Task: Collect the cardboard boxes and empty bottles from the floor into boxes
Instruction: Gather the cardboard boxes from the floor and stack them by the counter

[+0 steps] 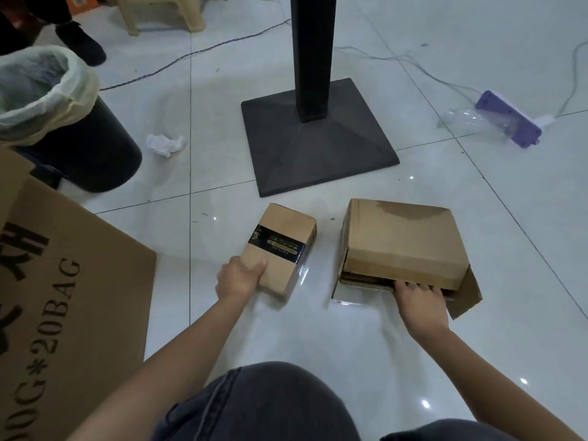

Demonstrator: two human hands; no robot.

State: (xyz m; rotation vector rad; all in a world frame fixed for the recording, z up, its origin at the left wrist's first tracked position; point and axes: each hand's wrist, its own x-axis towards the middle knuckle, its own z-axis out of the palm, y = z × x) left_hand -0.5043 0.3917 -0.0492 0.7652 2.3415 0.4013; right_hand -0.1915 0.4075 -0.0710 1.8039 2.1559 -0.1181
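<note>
White glossy floor tiles fill the view, with a black stand base [318, 141] at twelve o'clock. Just below it, toward six o'clock, lies a small cardboard box [280, 246] with a dark label band. The left hand [240, 278] grips its near end, with the thumb on top and the fingers curled around the side. At four o'clock sits a bigger cardboard box [404, 240] with its front flap hanging open. The right hand [420, 302] rests at this opening with fingers nearly straight and spread, the tips pushed into the gap. It holds nothing firmly, as far as I can see.

I judge the step is picking up both boxes together. The next move asks the right hand to close on the front edge, then both boxes go to the large carton [73, 281] at eight o'clock. An empty plastic bottle [471, 120] waits on the floor at two o'clock, touching a purple power strip [509, 119].
</note>
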